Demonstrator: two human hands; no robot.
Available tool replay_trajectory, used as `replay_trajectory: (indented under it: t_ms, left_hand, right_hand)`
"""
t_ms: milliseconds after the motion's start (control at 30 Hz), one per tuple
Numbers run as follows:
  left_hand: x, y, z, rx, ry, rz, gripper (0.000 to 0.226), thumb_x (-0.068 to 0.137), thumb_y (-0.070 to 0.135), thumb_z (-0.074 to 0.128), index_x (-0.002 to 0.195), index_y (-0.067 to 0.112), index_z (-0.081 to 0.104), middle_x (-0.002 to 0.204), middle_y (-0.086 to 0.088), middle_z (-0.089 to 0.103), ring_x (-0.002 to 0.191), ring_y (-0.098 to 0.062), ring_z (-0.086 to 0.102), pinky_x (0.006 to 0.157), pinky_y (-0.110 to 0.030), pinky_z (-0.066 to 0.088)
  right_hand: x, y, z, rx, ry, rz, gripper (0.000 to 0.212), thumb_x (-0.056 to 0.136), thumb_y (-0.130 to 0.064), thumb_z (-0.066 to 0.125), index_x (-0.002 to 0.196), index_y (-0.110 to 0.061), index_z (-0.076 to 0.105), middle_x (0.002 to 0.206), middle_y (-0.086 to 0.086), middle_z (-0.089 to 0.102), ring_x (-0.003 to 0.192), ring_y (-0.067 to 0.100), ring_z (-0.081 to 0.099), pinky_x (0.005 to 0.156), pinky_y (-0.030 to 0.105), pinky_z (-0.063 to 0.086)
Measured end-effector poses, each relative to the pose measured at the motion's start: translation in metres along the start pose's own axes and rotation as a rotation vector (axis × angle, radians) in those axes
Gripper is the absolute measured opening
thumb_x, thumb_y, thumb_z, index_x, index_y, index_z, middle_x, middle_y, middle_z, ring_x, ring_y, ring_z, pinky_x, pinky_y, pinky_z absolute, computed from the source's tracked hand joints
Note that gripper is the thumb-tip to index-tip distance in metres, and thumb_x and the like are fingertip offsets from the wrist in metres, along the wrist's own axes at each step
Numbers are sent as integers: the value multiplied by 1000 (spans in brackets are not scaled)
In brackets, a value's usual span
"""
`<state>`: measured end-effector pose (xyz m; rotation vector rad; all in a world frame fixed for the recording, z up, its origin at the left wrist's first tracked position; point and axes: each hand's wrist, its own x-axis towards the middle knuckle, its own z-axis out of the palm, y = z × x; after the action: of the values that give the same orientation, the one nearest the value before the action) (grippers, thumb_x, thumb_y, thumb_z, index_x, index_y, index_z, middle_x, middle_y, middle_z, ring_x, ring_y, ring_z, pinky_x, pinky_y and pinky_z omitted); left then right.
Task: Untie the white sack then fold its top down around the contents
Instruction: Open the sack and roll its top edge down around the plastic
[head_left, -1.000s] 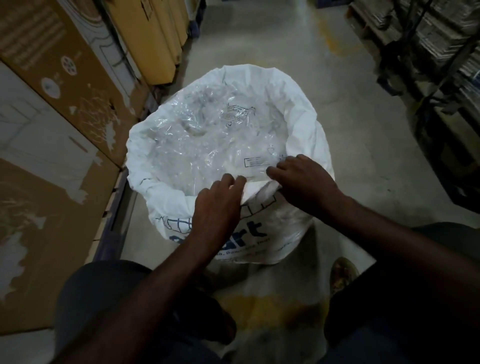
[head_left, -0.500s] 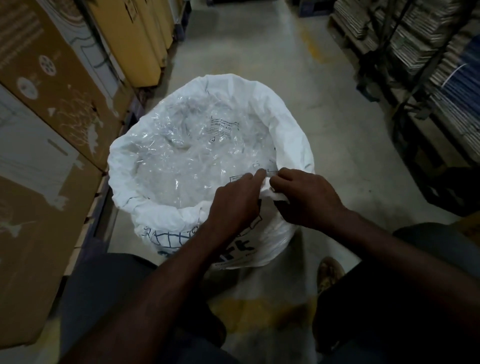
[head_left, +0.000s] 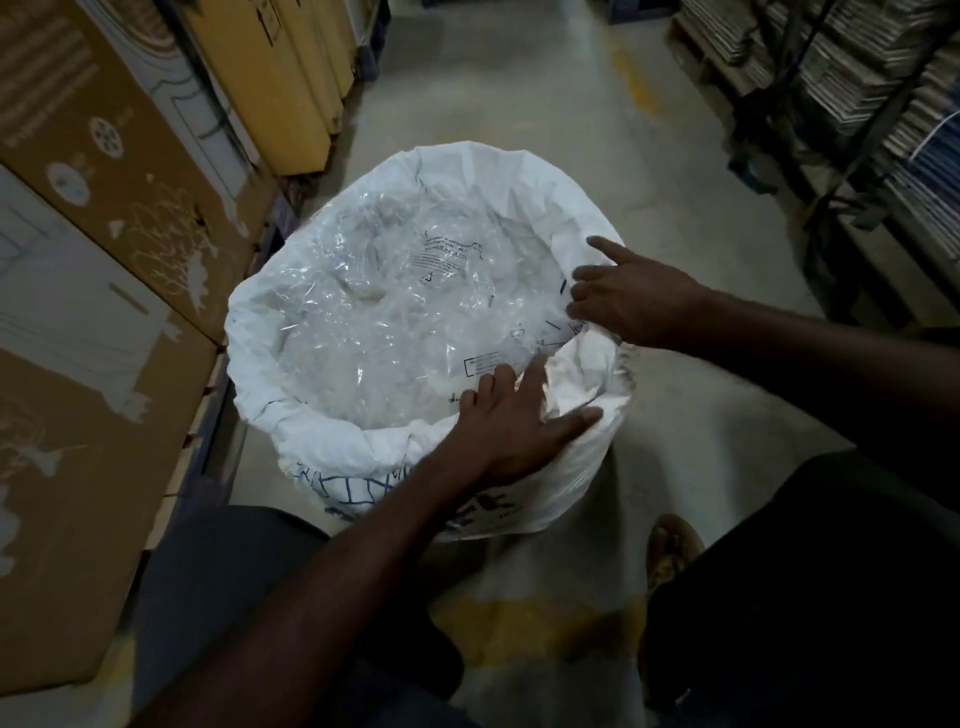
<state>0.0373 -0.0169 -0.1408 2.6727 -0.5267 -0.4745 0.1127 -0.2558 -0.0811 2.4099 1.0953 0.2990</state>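
Note:
The white sack (head_left: 332, 441) stands upright on the floor, its mouth wide and its top rolled outward into a thick rim. Clear crumpled plastic wrapping (head_left: 395, 322) with printed labels fills the inside. My left hand (head_left: 511, 421) lies spread on the near rim, fingers apart, thumb pressing the folded edge at the right. At the right rim my right hand (head_left: 628, 296) rests on the fold with its index finger stretched out and the other fingers curled against the rim. Whether either hand pinches the fabric is hidden.
Tall cardboard boxes (head_left: 98, 244) line the left side, close to the sack. Yellow cartons (head_left: 280, 78) stand further back on the left. Shelving with stacked goods (head_left: 852, 104) runs along the right. Bare concrete floor (head_left: 498, 78) stretches ahead. My shoe (head_left: 672, 545) sits near the sack's base.
Both hands were pinching the near rim close together. They have come apart: the right hand has moved out along the right rim, and the left hand has flattened with fingers spread.

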Motion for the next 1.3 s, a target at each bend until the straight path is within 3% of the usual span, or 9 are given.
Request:
replay_trajectory:
  t_ms: [167, 333, 400, 500, 600, 733, 867, 1067, 1300]
  left_hand:
    - [18, -10, 4, 54, 361, 166, 35, 104, 24, 60, 136, 34, 48, 101, -3, 54, 98, -34, 60, 88, -48, 48]
    - [43, -11, -9, 281, 457, 448, 48, 87, 2, 61, 124, 28, 47, 92, -6, 55, 81, -33, 58, 76, -44, 42]
    - [54, -14, -28, 398, 538, 508, 61, 71, -4, 63, 122, 28, 51, 93, -7, 56, 82, -34, 56, 74, -45, 39]
    - [58, -15, -55, 519, 656, 524, 56, 67, 1, 65, 116, 28, 61, 93, -2, 59, 87, -34, 57, 76, -45, 36]
    - [54, -24, -65, 475, 696, 495, 51, 72, 4, 66, 118, 26, 67, 96, 2, 63, 92, -32, 57, 85, -46, 39]
    - [45, -57, -85, 344, 618, 357, 43, 71, 3, 70, 109, 23, 71, 99, -4, 59, 90, -34, 57, 87, -44, 42]
    - [30, -76, -88, 419, 310, 360, 59, 71, 24, 84, 126, 20, 65, 130, -4, 64, 127, -32, 58, 126, -50, 30]
    - [14, -69, -87, 363, 511, 269, 36, 78, 23, 73, 112, 27, 63, 86, 3, 68, 87, -28, 65, 70, -35, 37]
    - [23, -85, -85, 275, 700, 70, 39, 86, 37, 81, 110, 23, 55, 107, 4, 60, 87, -32, 67, 60, -41, 53]
  right_hand:
    - [-31, -3, 16, 105, -6, 267, 19, 80, -16, 45, 67, -11, 57, 59, 15, 59, 54, 35, 63, 57, 40, 50]
    - [-51, -52, 6, 257, -106, 656, 37, 52, 3, 81, 53, -15, 49, 44, 11, 51, 33, 27, 52, 51, 25, 28]
    - [-51, -68, -13, 240, -206, 770, 35, 70, -5, 78, 63, -22, 48, 59, 8, 63, 49, 30, 64, 52, 27, 33]
    - [-45, -96, -40, 324, -373, 828, 16, 92, -18, 58, 79, -24, 51, 89, 1, 73, 84, 27, 74, 62, 30, 37]
    - [-25, -125, -64, 493, -339, 844, 4, 95, -22, 60, 93, -21, 62, 92, 2, 74, 82, 26, 73, 63, 31, 39]
    - [1, -126, -51, 425, -42, 652, 19, 86, -14, 56, 103, -17, 64, 95, 8, 69, 81, 32, 67, 71, 39, 44]
    - [23, -108, -16, 278, 366, 403, 16, 91, -6, 51, 93, -17, 62, 89, 10, 58, 64, 30, 53, 58, 40, 37]
    - [59, -113, -10, 261, 436, 430, 28, 96, 3, 35, 96, -14, 58, 86, 10, 54, 59, 28, 50, 62, 39, 35]
    - [43, -102, -32, 462, 207, 511, 66, 73, 5, 63, 135, -11, 50, 123, 17, 51, 81, 33, 56, 64, 37, 37]
